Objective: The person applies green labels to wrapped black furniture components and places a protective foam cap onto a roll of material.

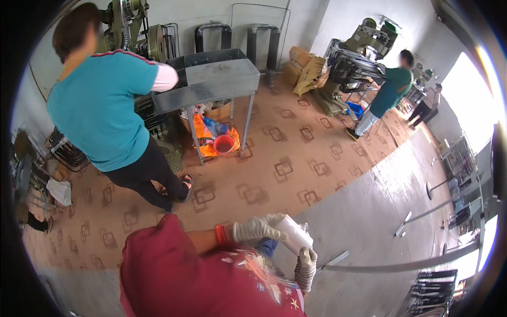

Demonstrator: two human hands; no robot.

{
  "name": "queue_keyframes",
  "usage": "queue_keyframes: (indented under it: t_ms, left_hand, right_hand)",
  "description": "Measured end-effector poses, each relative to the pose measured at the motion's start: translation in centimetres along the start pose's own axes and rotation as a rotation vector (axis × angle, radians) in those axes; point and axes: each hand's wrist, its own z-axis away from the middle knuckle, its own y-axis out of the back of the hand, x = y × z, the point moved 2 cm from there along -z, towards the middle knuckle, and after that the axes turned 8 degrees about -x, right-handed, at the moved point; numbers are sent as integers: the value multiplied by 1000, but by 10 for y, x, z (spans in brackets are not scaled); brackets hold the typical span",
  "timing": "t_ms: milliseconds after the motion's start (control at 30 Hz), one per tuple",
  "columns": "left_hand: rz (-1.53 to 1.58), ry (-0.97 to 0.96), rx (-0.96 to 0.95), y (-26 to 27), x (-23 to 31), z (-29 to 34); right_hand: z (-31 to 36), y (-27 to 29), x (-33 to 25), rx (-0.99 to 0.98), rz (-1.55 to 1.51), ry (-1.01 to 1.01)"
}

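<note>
A white roll [293, 235], which looks like wound plastic film with a loose shiny edge, is held in front of my body at a tilt. My left hand [257, 228], in a pale knit glove with a red cuff, grips its upper left end. My right hand [306, 259], in a glove with a striped cuff, holds the lower right end, fingers bent against it. Both hands touch the roll, and its far side is hidden.
A person in teal [100, 105] stands at a metal worktable [222, 74] ahead left. Under it are an orange bag [203, 140] and a red bucket [224, 143]. Another person [393, 87] works by a green press [369, 39]. Black metal frames [433, 290] stand at lower right.
</note>
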Motion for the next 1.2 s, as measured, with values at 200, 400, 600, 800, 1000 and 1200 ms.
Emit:
queue_keyframes:
  t_ms: [200,400,600,800,1000,1200]
  left_hand:
    - [-42,-58,164,55,47,-119]
    - [-129,-202,407,106,109,-212]
    - [-65,-351,662,163,136,-261]
    - [114,-613,818,264,154,-300]
    - [437,-720,692,399,217,-382]
    - [-142,-632,769,467,312,-439]
  right_hand:
    - [-171,16,-45,-423,16,50]
    - [-329,18,-98,-825,43,-77]
    - [-432,-10,-122,-1066,318,-112]
    - [-525,-52,-116,-1057,308,-86]
    - [-662,-98,-142,-982,288,-132]
    - [-771,-151,-163,-737,184,-88]
